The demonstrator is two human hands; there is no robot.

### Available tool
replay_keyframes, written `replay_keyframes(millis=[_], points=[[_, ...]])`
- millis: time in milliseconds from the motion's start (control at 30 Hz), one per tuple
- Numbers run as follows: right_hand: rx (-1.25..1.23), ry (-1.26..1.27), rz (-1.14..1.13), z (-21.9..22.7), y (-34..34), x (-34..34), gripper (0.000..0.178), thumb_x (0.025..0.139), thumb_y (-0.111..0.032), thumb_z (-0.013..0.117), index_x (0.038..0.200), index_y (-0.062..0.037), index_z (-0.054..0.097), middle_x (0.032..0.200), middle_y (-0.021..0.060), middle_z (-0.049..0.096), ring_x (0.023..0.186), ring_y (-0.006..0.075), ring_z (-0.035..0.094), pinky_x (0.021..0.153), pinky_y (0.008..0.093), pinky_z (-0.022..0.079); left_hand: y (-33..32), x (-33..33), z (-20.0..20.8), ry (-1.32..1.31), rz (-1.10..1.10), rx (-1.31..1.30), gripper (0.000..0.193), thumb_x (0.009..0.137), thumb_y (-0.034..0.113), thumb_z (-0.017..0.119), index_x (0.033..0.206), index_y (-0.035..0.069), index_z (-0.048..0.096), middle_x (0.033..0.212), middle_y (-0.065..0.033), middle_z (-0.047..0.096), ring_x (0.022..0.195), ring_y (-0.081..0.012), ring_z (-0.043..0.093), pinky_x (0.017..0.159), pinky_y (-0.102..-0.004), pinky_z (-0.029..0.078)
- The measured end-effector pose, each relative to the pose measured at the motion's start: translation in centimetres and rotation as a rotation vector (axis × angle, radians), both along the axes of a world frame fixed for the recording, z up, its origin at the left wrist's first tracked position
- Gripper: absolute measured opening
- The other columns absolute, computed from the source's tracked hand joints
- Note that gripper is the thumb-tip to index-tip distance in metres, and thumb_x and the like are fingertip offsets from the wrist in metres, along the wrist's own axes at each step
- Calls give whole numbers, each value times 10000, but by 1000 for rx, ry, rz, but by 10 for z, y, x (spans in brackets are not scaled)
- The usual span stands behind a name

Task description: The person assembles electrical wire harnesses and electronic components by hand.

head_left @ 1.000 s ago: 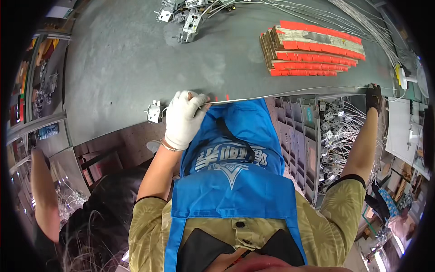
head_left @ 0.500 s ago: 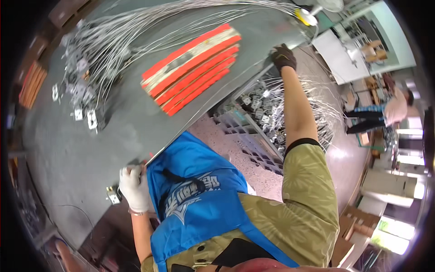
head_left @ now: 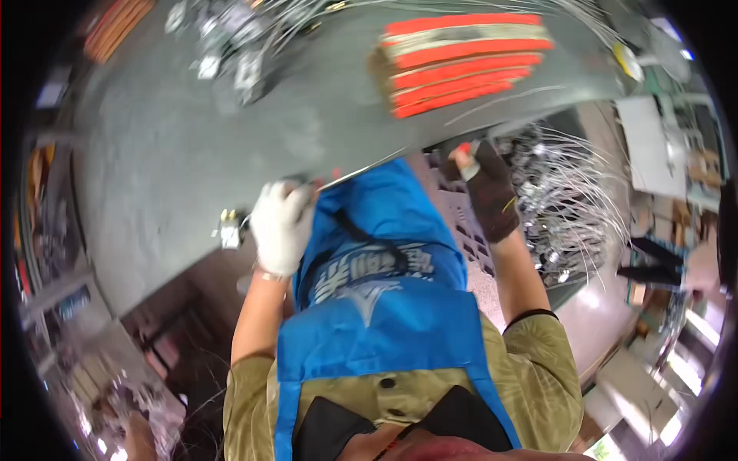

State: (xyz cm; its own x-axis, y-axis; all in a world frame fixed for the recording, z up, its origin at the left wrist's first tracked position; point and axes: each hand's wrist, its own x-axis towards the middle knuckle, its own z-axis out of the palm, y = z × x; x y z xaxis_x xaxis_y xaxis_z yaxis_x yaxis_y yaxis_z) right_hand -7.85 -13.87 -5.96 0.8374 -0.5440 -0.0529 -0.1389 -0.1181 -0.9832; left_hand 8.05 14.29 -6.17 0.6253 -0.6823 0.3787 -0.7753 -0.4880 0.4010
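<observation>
My left hand [head_left: 281, 227], in a white glove, is closed at the near table edge, fingers curled round something dark and mostly hidden. Beside it, at the table's edge, is a small pale plug-like part [head_left: 230, 232] with short brass-coloured pins. A small red piece [head_left: 317, 183] shows by my fingertips. My right hand [head_left: 490, 188], in a dark glove, is at the near side of the table beside a crate. Its fingers are bent, with bare fingertips and a bit of red at the tip; what they hold is too blurred to tell.
A red-and-tan stack of strips [head_left: 469, 65] lies on the grey table [head_left: 154, 177]. Metal parts with pale wires [head_left: 238, 46] are heaped at its far left. On my right, a grey crate [head_left: 465, 230] holds many wired parts [head_left: 561, 200]. Another person [head_left: 699, 265] stands far right.
My right hand has come back from the far table edge toward my body, beside the crate, its fingers now bent. My left hand stays closed at the near edge. The view has turned.
</observation>
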Motion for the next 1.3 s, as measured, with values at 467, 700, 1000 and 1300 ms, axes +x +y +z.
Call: replay_keyframes(millis=[467, 700, 1000, 1300], points=[[716, 210, 122, -5, 137, 66, 257, 958, -212, 609, 974, 30, 693, 786, 83, 672, 668, 163, 602, 619, 313, 485, 16, -3, -11, -91, 62, -11, 199, 733, 123, 795, 834, 150, 625, 805, -25, 597, 709, -253, 574, 583, -365, 479], [798, 271, 4, 0, 139, 71, 261, 926, -207, 643, 937, 48, 693, 757, 102, 669, 642, 166, 610, 583, 304, 485, 16, -2, -14, -103, 50, 17, 126, 708, 143, 748, 804, 142, 667, 817, 2, 587, 752, -217, 577, 612, -340, 500], [525, 210, 56, -16, 143, 67, 268, 935, -230, 636, 927, 30, 702, 765, 100, 696, 635, 174, 630, 586, 306, 485, 17, -1, -13, -104, 42, 34, 121, 702, 134, 737, 803, 159, 674, 808, 12, 585, 753, -210, 582, 611, -338, 503], [-240, 89, 211, -42, 127, 59, 235, 920, -237, 640, 903, -12, 706, 770, 151, 683, 705, 305, 653, 626, 357, 502, 16, 0, -12, -97, 21, -7, 161, 722, 137, 796, 786, 139, 648, 795, -26, 585, 703, -247, 572, 581, -354, 469]])
